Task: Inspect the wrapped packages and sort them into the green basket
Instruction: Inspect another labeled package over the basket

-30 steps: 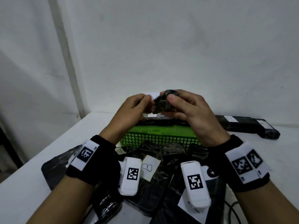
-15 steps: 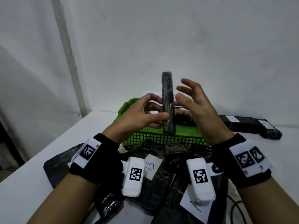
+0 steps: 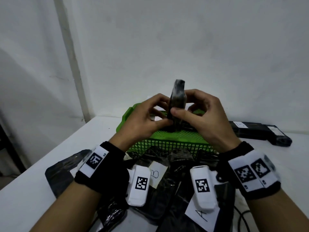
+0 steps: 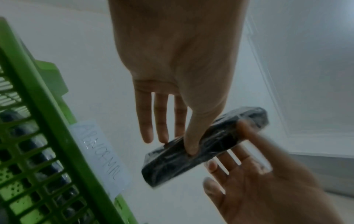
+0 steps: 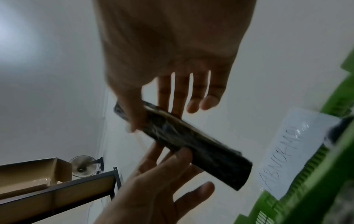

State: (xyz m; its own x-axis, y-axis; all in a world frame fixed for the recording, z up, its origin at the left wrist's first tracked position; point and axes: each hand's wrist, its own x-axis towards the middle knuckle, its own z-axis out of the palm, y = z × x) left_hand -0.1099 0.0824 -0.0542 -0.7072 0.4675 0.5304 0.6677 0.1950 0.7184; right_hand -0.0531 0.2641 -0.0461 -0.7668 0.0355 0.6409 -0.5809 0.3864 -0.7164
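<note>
L hand (image 3: 142, 118) + R hand (image 3: 202, 118) both pinching pkg (image 3: 177, 101), holding it upright over basket (image 3: 167, 139) | step: inspecting wrap, prob. mid-turn | next: judging it, then lowering into basket w/o snagging rim | more pkgs (image 3: 167, 181) waiting on table (image 3: 33, 190)

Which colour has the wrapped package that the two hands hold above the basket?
Black, under shiny clear film. The wrapped package shows best in the left wrist view.
</note>
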